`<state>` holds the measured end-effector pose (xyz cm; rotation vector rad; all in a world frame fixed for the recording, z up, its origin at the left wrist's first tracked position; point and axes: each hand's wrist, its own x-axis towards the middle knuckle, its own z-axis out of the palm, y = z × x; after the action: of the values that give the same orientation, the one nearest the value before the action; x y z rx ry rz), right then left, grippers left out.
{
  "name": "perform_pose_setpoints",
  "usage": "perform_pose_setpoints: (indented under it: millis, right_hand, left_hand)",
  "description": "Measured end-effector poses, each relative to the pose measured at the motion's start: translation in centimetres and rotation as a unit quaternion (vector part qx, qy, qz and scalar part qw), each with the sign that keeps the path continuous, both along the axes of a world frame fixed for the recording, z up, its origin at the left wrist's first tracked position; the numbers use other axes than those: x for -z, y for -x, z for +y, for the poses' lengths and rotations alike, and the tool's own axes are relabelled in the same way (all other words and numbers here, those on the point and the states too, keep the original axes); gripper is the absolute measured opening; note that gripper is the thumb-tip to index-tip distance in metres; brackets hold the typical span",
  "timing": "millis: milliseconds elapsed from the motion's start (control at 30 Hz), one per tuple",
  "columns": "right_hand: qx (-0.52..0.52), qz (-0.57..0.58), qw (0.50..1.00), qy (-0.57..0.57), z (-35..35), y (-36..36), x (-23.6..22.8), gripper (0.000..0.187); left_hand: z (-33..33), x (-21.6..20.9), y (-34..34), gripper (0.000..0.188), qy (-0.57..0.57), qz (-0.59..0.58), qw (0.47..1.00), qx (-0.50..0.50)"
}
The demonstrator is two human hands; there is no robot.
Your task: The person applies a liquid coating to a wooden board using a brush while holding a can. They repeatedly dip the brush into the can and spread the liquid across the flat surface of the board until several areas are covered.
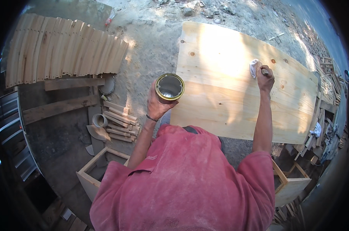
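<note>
My left hand [158, 106] is wrapped round an open metal can [170, 99] with a gold-coloured rim. Looking down into the can, I see grey walls and a small shiny patch at the bottom. Over on the right, my right hand [265, 79] is closed round the handle of a short tool. Its white, cloth-like head [254, 68] rests against a large pale wooden panel [205, 102]; whether it is a brush or a wrapped rag I cannot make out. Knots mark the panel, and bright sunlight washes out its far part.
Joined wooden slats [62, 48] lie at the far left. Closer in are a pile of short wood strips [120, 121], a pale bucket [99, 120] and an open wooden frame [90, 169]. A wooden box frame [292, 184] stands at the lower right, near scrap wood [326, 109].
</note>
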<state>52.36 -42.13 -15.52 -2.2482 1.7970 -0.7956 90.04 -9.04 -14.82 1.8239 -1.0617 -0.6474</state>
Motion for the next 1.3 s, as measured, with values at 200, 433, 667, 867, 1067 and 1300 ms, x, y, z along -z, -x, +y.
perform_pose_setpoints:
  millis: [200, 433, 667, 867, 1067, 1300]
  right_hand:
    - [-0.115, 0.109, 0.987, -0.008, 6.8, -3.6, 1.0, 0.013]
    - [-0.166, 0.057, 0.975, -0.136, 19.8, -6.7, -0.9, 0.015]
    - [-0.069, -0.324, 0.904, -0.271, 12.1, 1.4, -0.4, 0.002]
    - [-0.047, -0.328, 0.913, -0.237, 1.0, 10.3, 0.5, 0.005]
    - [-0.017, 0.091, 0.995, 0.048, -4.0, 10.2, 0.4, 0.011]
    - [-0.144, 0.149, 0.970, -0.127, 5.8, -5.9, -0.3, 0.021]
  left_hand:
    - [-1.6, -0.2, 1.0, 0.122, 0.017, -0.013, 1.000, 0.001]
    - [-4.8, -1.0, 3.1, 0.113, 0.045, 0.009, 0.998, 0.034]
    - [-4.9, -0.7, 3.3, 0.107, 0.054, 0.041, 0.996, 0.056]
    - [-1.9, -2.3, 1.7, 0.118, 0.019, -0.034, 0.999, -0.023]
    - [1.9, -1.5, -0.7, 0.122, 0.024, 0.020, 0.997, -0.073]
    - [1.3, -2.2, -0.6, 0.114, 0.035, 0.000, 0.996, -0.080]
